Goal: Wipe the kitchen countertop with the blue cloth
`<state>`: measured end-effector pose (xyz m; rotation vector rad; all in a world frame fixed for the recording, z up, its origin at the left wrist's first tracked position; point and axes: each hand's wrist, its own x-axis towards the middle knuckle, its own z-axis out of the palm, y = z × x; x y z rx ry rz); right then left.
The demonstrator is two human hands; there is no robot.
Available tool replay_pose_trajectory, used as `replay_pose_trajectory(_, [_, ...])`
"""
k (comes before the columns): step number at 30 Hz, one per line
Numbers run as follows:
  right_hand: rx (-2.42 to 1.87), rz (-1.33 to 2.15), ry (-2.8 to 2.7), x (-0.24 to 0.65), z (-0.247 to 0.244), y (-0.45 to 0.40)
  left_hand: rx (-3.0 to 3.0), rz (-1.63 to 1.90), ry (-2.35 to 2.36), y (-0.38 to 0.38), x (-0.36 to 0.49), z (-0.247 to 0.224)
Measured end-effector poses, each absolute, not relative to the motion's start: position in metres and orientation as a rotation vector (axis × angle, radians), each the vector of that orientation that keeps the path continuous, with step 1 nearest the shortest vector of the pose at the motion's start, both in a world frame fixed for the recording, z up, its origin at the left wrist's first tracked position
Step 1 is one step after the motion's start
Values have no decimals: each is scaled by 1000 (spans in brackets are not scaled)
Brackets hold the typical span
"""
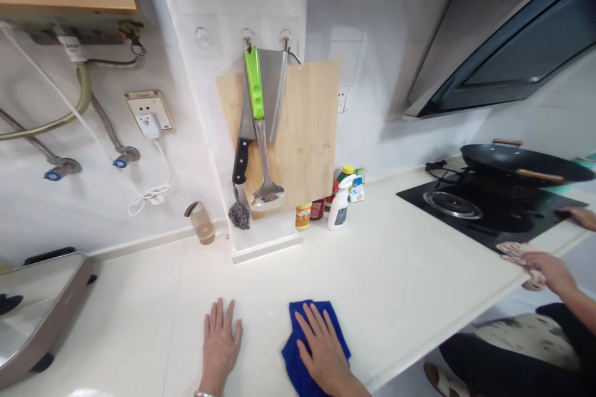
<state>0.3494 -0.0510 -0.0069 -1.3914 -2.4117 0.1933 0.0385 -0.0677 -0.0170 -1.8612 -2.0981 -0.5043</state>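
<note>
On the white countertop (261,285) my left hand (220,341) lies flat with its fingers spread, nothing in it. To its right, my right hand (322,347) rests flat on top of a folded blue cloth (298,375), fingers stretched out and pressing it against the counter. The cloth's corners show around the palm. Beyond the cloth stands a white spray bottle (339,211), near the wall and apart from both hands.
A cutting board (310,130), cleaver, knife and green-handled ladle (261,136) hang on wall hooks. An electric pan (41,316) sits left; a glass bottle (203,226) stands by the wall. At right, another person's hand (552,270) holds a cloth near the cooktop with a wok (521,164).
</note>
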Motion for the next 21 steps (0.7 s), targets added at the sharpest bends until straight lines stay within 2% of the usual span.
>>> replay_pose_trajectory(7, [-1713, -52, -2191, 468, -29, -37, -1875, -538, -2070, -67, 39, -20])
replay_pose_trajectory(11, [-1880, -174, -1997, 498, -45, -12, -1883, -562, -2051, -68, 41, -20])
replay_pose_trajectory(17, [-2045, -479, -1652, 446, -47, 40, -1881, -626, -2039, -70, 43, -19])
replay_pose_trajectory(21, [-2127, -481, -1732, 388, -35, 78, -1879, -642, -2034, -71, 44, -18])
